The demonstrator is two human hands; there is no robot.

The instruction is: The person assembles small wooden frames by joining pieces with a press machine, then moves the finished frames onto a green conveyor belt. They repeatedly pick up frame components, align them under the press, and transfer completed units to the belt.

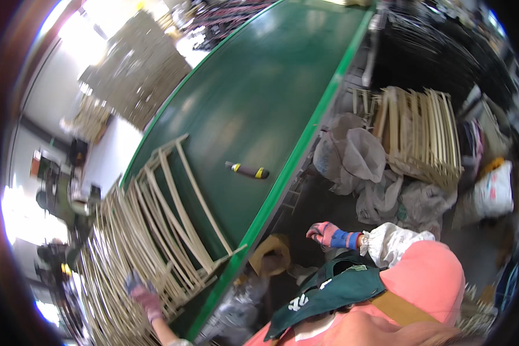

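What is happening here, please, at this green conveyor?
A person is beside the green conveyor belt, with the gloved left hand at a row of pale slatted frames; whether its grip is closed is unclear. The gloved right hand is away from the belt, with nothing visible in it. A dark and yellow tool lies on the belt near the frames. Another bundle of slatted pieces is off the belt, to the right.

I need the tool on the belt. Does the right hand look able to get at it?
Probably yes: the right hand seems empty, and the tool lies uncovered on the belt. It must pass over the green rim, perhaps with some stretching.
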